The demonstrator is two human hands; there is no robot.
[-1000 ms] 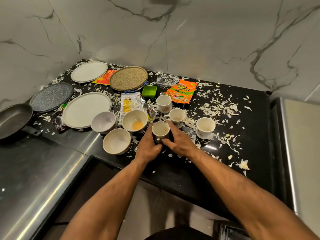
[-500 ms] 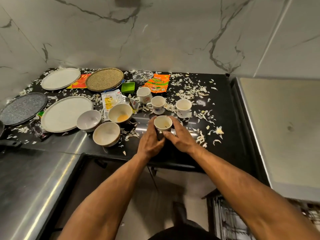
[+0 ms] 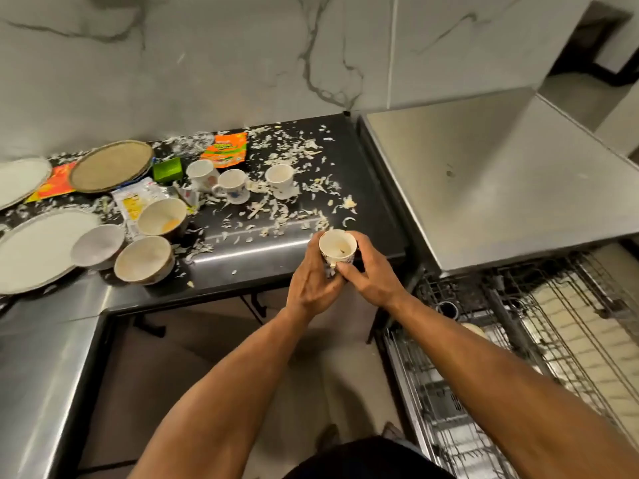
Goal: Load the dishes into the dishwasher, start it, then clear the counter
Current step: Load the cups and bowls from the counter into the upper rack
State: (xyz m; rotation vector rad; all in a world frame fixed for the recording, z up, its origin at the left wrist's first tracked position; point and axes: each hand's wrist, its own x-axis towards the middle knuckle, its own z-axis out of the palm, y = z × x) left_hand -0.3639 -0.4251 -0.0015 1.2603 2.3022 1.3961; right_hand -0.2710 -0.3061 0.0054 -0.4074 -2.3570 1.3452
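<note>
Cup (image 3: 337, 246) held upright in both hands, above the front right edge of the black counter (image 3: 363, 188), mouth up, a dark speck inside. Left hand (image 3: 313, 283) wrapped round its left side and base; right hand (image 3: 371, 274) curled round its right side, thumb tip pressed near the handle.

Three more cups on the counter: one (image 3: 201, 172) beside the green box (image 3: 167, 169), one (image 3: 233, 185) just right of it, one (image 3: 280, 178) further right, apart from the pair. Three bowls near the front left edge: yellow-stained (image 3: 161, 216), pale grey (image 3: 98, 244), cream (image 3: 143, 259), the last two touching. Four plates at left: two white (image 3: 38, 248) (image 3: 20, 179), both cut off by the frame, and a speckled tan one (image 3: 111, 164); fourth not seen here, so three counted. Two orange packets (image 3: 226, 149) (image 3: 55, 181), one torn white-yellow wrapper (image 3: 133, 202). Pale shreds (image 3: 276, 210) scattered over most of the counter.

Dishwasher rack (image 3: 511, 357) pulled out at lower right, below the steel worktop (image 3: 484, 174), just right of the hands. Bare floor between counter edge and rack.
</note>
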